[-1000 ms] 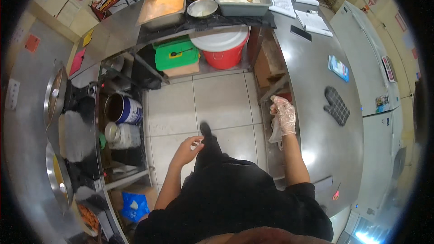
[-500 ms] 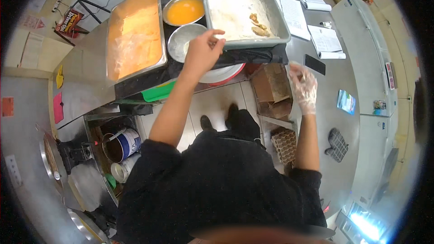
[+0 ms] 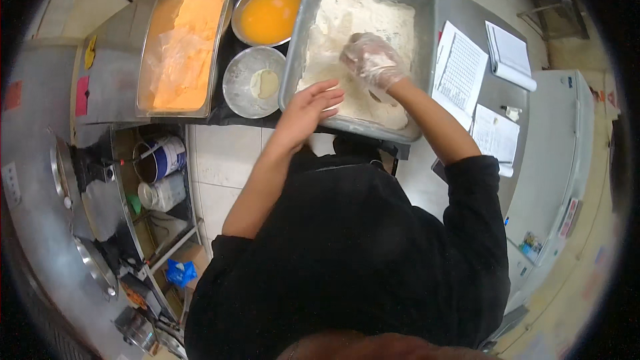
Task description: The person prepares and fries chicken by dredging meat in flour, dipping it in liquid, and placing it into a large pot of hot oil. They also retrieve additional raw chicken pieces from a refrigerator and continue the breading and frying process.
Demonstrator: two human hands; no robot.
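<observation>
A grey plastic tub [image 3: 427,47] holds a bed of white flour [image 3: 393,17]. Inside it my right hand [image 3: 375,60], in a clear plastic glove, is down at the flour with curled fingers. What those fingers hold, if anything, is hidden. A small dark patch [image 3: 377,97] shows in the flour beside my right wrist. My left hand [image 3: 310,112], bare and holding nothing, has its fingers stretched over the tub's near left edge. Just left of the tub stands a metal bowl [image 3: 239,93] with a pale round lump [image 3: 265,84] in it.
A metal bowl of orange liquid [image 3: 270,15] sits behind the other bowl. Farther left is a deep metal pan [image 3: 142,90] of orange powder with a clear plastic bag [image 3: 175,60] on it. Papers and notebooks [image 3: 460,70] lie to the tub's right. Pans [image 3: 93,263] stand at lower left.
My right hand has swung left from the counter at right into the flour tub. My left hand has moved from over the small bowl to the tub's near edge. The view has shifted.
</observation>
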